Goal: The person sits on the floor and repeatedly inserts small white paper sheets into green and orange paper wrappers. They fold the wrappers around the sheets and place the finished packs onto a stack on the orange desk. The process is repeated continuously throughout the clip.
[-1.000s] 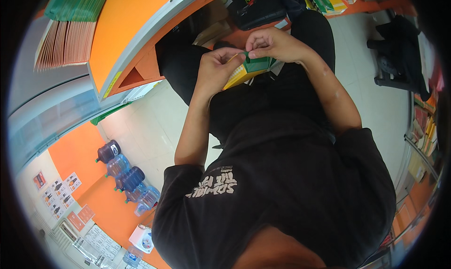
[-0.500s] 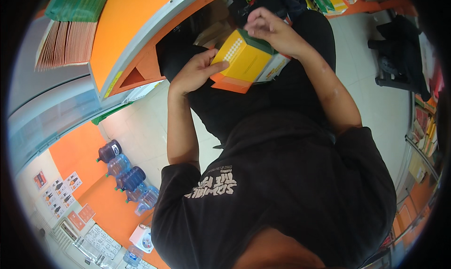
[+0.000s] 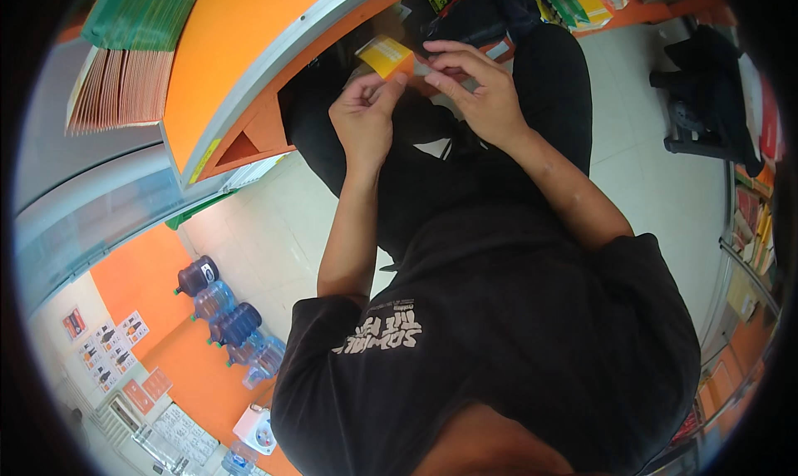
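Above my lap, a small cardboard carton (image 3: 386, 57), yellow with an orange side, is tilted away from me. My left hand (image 3: 364, 114) grips its near edge, thumb against the orange part and fingers curled below. Just to the right of the carton is my right hand (image 3: 482, 89), its fingers bent and spread apart. I make out nothing in that hand, though the area by its fingertips is blurred. Part of the carton's underside and far side is hidden from view.
An orange counter (image 3: 224, 39) with a grey edge curves along the left, bearing a stack of green-topped packs (image 3: 133, 60). Dark bags (image 3: 465, 19) lie beyond my knees. Large water bottles (image 3: 233, 322) stand at lower left, and a black stool (image 3: 711, 114) is at far right.
The carton has moved farther from me and turned, showing less of its surface. My left hand went up and right with it; my right hand came down slightly and its fingers spread.
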Available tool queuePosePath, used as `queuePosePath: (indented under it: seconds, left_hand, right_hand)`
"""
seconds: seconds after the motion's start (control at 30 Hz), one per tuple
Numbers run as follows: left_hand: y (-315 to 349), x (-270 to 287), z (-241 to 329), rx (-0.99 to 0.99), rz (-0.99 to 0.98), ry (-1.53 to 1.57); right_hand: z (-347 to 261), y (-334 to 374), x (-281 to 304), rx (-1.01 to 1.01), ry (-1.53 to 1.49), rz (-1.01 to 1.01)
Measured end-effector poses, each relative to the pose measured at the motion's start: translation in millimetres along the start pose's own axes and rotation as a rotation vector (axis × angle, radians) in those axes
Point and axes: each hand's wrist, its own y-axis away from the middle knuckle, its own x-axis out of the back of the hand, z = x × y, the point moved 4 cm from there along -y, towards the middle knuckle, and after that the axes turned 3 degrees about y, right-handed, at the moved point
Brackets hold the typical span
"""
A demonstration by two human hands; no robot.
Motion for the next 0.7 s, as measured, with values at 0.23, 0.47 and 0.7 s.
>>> queuePosePath:
  seconds: [0.23, 0.47, 0.7]
  left_hand:
    - [10, -10, -2, -0.173, -0.093, -0.119]
    - [8, -9, 3, -0.242, -0.131, -0.208]
    - [8, -10, 8, -0.157, -0.109, -0.193]
  right_hand:
    - [-12, -4, 2, 0.015, 0.101, -0.047]
    - [-25, 0, 0, 0.038, 0.172, 0.0]
    - [-25, 2, -1, 0.145, 0.223, -0.042]
